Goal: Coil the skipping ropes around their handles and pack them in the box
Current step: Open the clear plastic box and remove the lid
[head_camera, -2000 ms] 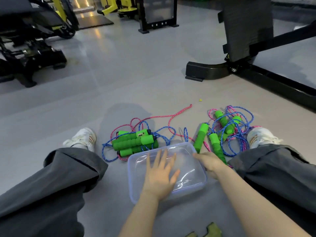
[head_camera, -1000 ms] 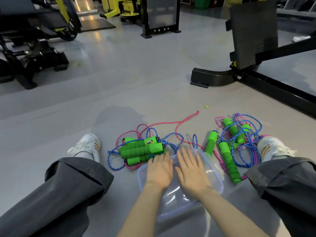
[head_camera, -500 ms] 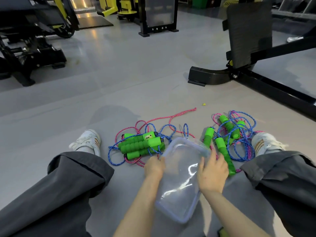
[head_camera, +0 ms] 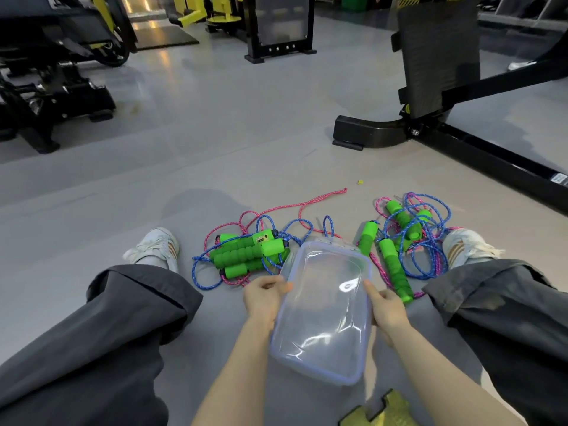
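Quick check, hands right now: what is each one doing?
Left hand: closed, gripping the left edge of the clear plastic box.
Right hand: closed, gripping the box's right edge.

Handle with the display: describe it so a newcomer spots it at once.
Start at the person's left shoe; right of it, beside the clear lid, three green handles lie bundled in blue and pink rope. The farthest handle alone has a small display window near its right end.

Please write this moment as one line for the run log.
left hand: grips clear box | right hand: grips clear box | skipping ropes: loose on floor, none packed
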`<state>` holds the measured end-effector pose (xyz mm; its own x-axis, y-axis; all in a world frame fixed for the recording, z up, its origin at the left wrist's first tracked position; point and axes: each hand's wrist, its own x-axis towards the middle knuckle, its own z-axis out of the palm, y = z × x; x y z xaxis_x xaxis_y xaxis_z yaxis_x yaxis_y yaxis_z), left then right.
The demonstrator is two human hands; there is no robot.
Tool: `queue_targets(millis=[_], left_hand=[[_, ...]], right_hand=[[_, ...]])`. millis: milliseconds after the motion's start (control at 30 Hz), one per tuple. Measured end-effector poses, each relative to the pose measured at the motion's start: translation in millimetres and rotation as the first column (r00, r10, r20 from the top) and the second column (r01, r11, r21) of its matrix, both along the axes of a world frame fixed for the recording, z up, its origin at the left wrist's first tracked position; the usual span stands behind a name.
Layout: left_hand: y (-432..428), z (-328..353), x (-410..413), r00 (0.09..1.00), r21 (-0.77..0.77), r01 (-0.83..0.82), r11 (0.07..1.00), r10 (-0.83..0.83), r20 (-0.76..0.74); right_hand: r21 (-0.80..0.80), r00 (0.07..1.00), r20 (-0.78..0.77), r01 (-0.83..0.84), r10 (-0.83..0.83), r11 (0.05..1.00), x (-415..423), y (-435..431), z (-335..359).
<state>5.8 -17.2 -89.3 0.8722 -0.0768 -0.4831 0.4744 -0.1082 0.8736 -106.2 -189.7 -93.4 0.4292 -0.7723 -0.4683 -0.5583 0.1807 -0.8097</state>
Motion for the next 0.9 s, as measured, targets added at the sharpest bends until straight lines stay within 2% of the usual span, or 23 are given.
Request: queue_targets(millis=[100,167,267,333,367,400,433,467,500,533,633,700,767,800,900], left_hand=[[-1,-1,-4,0.989,0.065,0.037,0.997,-0.046,0.14],[-2,-7,-7,0.971,0.152,0.066,0.986,-0.099,0.22],[2,-10,-16,0.906,0.377,0.12,0.918,-0.257,0.336],[11,-14,-25,0.861,0.521,0.187,0.833,-0.394,0.322],[17,-13,-31,0.854,0.59,0.194,0.784,-0.431,0.292],[22,-10,-38,0.843,0.67,0.151,0.727,-0.449,0.298],[26,-6,-46,0.806,0.75,0.066,0.658,-0.478,0.349],[26,-3,-56,0.74,0.791,-0.043,0.61,-0.513,0.436],[23,1,-67,0.686,0.818,-0.079,0.569,-0.564,0.459],[20,5,-77,0.666,0.847,-0.072,0.527,-0.607,0.434],[-5,-3,-106,0.687,0.886,0.124,0.447,-0.683,0.248],[-17,-13,-114,0.705,0.884,0.229,0.409,-0.696,0.139],[-23,-19,-111,0.691,0.889,0.248,0.386,-0.713,0.117],[-23,-19,-105,0.672,0.896,0.24,0.374,-0.73,0.125],[-12,-19,-71,0.576,0.924,0.212,0.317,-0.805,0.143]], right_hand=[[-0.244,0.999,-0.016,-0.036,0.034,0.969,2,-1,5],[-0.286,0.997,-0.051,-0.067,0.054,0.956,0,-2,7],[-0.366,0.952,-0.272,-0.239,0.142,0.9,-4,4,12],[-0.511,0.907,-0.367,-0.382,0.206,0.77,-7,7,16],[-0.578,0.862,-0.424,-0.494,0.278,0.65,-9,7,17],[-0.597,0.778,-0.513,-0.627,0.362,0.5,-9,8,17],[-0.561,0.674,-0.6,-0.738,0.43,0.375,-9,9,16],[-0.511,0.597,-0.656,-0.801,0.461,0.311,-9,11,16],[-0.469,0.558,-0.687,-0.829,0.465,0.303,-9,14,16],[-0.458,0.558,-0.693,-0.83,0.457,0.318,-6,20,17],[-0.427,0.522,-0.76,-0.85,0.387,0.308,-1,32,24],[-0.418,0.48,-0.818,-0.875,0.318,0.245,4,33,33],[-0.453,0.475,-0.84,-0.88,0.262,0.141,9,29,42],[-0.467,0.473,-0.847,-0.88,0.242,0.085,12,25,45],[-0.475,0.459,-0.845,-0.88,0.274,0.009,27,8,44]])
